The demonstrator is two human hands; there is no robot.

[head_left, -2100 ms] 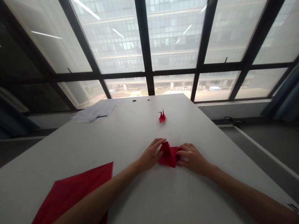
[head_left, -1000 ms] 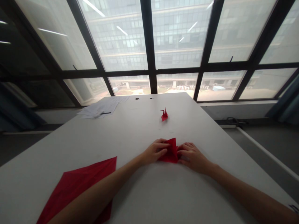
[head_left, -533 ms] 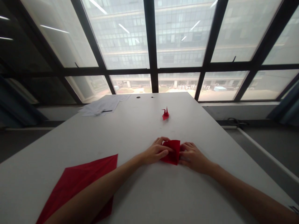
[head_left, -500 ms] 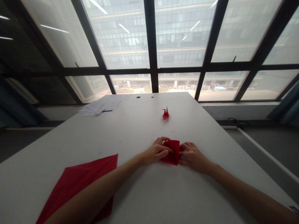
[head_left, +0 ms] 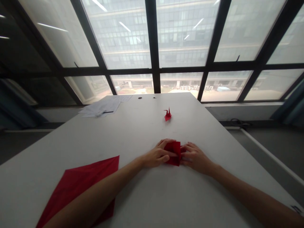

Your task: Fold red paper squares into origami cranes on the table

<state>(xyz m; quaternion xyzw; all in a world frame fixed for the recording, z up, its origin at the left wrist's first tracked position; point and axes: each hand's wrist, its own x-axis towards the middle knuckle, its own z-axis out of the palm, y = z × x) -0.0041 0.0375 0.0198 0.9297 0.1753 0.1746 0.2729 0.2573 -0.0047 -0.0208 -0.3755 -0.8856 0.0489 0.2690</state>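
A small square of folded red origami paper (head_left: 175,147) stands partly raised between my two hands on the white table. My left hand (head_left: 158,156) grips it from the left, with the thumb in front and a finger reaching into the fold. On the right side, my right hand (head_left: 195,159) has its curled fingertips on the paper's edge; a flap partly hides those tips. Beyond the hands sits a finished red paper crane (head_left: 167,115). A larger sheet of red paper (head_left: 78,180) lies at the lower left, partly covered by my left forearm.
White papers (head_left: 102,106) lie at the far left of the table (head_left: 137,133), with a dark pen (head_left: 108,111) on them. Two holes pierce the tabletop near its far edge. Large dark-framed windows rise behind it, and a cable rests beyond the right side.
My left finger reaches further into the fold of the small paper. My right fingers have drawn closer in against its right edge. The crane and large sheet stay put.
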